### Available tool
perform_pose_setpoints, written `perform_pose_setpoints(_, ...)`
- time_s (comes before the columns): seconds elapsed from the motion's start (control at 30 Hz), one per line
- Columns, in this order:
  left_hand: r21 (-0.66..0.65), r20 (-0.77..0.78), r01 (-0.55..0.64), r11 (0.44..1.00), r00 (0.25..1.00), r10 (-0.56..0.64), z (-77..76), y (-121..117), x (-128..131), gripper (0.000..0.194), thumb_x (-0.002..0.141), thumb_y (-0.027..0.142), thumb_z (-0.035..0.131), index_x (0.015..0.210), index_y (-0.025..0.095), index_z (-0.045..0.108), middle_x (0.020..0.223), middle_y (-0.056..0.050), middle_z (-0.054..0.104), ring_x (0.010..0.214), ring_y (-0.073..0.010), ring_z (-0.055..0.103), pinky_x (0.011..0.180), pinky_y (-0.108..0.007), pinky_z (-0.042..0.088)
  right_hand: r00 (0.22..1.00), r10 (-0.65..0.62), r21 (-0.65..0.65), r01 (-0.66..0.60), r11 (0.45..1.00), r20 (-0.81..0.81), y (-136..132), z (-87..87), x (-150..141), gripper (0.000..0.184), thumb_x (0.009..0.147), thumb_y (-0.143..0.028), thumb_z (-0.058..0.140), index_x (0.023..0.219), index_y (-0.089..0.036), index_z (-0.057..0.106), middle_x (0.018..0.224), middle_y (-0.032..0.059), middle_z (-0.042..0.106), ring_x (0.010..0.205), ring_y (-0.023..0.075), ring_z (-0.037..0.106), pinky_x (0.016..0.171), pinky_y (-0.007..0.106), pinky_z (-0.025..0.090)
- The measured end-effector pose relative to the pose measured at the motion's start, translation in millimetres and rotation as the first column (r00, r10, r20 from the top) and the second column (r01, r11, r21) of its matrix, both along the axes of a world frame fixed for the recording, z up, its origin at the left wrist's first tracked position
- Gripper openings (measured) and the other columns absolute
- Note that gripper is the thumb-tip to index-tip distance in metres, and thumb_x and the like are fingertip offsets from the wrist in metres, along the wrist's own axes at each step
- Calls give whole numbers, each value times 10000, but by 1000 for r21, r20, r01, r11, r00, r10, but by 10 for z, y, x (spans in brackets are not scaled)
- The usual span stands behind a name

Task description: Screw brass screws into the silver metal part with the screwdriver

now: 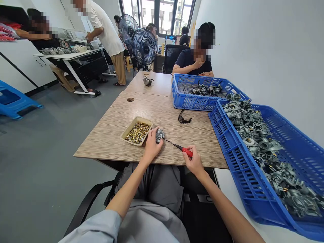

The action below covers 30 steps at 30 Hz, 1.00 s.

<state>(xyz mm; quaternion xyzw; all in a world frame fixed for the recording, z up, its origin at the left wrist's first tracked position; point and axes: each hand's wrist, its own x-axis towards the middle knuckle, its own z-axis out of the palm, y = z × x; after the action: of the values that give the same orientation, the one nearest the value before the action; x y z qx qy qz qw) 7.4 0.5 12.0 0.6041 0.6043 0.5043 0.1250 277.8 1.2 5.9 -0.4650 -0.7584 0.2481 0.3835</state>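
our left hand (152, 145) closes around a small metal carburetor (159, 135); our right hand (193, 162) pinches a red-handled screwdriver (187, 152), its shaft slanting up-left, tip just beside the carburetor.

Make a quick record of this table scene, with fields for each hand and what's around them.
Left hand: holding a carburetor
Right hand: holding a red-handled screwdriver, tip at the carburetor
Beside left hand: tray of small brass parts
Table: also holds glasses
To the right: near blue crate and far blue crate, both holding carburetors
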Motion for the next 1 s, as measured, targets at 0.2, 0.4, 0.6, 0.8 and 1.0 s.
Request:
perform_pose_setpoints(0.2, -3, 5, 5, 1000, 1000, -5, 0, -1, -2, 662, 977, 207, 631, 1615, 266, 462, 1516, -144, 545, 1459, -304, 558, 1260, -474, 465, 1000, -11, 3, 11, 1000, 6, 6, 36, -11, 268, 1048, -527, 579, 1018, -268, 515, 661, -48, 568, 496, 175, 522, 529, 293, 399)
perform_pose_setpoints(0.4, -4, 11, 4, 1000, 1000, -4, 7, -2, 1, 651, 984, 210, 628, 1612, 256, 467, 1508, -152, 554, 1455, -310, 563, 1261, -483, 463, 1000, 8, 8, -9, 1000, 6, -8, 76, -27, 264, 1046, -523, 584, 1054, -264, 533, 677, -46, 605, 482, 168, 519, 533, 297, 400)
perform_pose_setpoints(0.6, -9, 6, 2, 1000, 1000, -2, 6, -10, 3, 653, 989, 217, 630, 1618, 274, 465, 1511, -144, 551, 1459, -310, 561, 1253, -478, 472, 998, 49, 19, -50, 999, 24, -13, 42, -11, 233, 1043, -468, 607, 1124, -262, 535, 708, -41, 645, 505, 178, 558, 557, 300, 418)
perform_pose_setpoints(0.8, 0, 7, -3, 1000, 1000, 3, 1, -8, 6, 660, 980, 200, 630, 1616, 265, 464, 1505, -142, 551, 1448, -304, 567, 1252, -474, 476, 999, 32, 13, -32, 999, -1, 12, 37, -17, 251, 1043, -507, 606, 1065, -260, 568, 755, -4, 678, 588, 202, 619, 589, 301, 453)
perform_pose_setpoints(1.0, 7, 4, 3, 1000, 1000, -3, -1, -8, 6, 672, 969, 193, 638, 1615, 257, 462, 1495, -143, 555, 1440, -301, 571, 1255, -467, 471, 997, -14, 2, 14, 1000, -71, 72, 63, -9, 317, 1032, -559, 644, 973, -248, 638, 740, -6, 683, 633, 198, 617, 651, 303, 491)
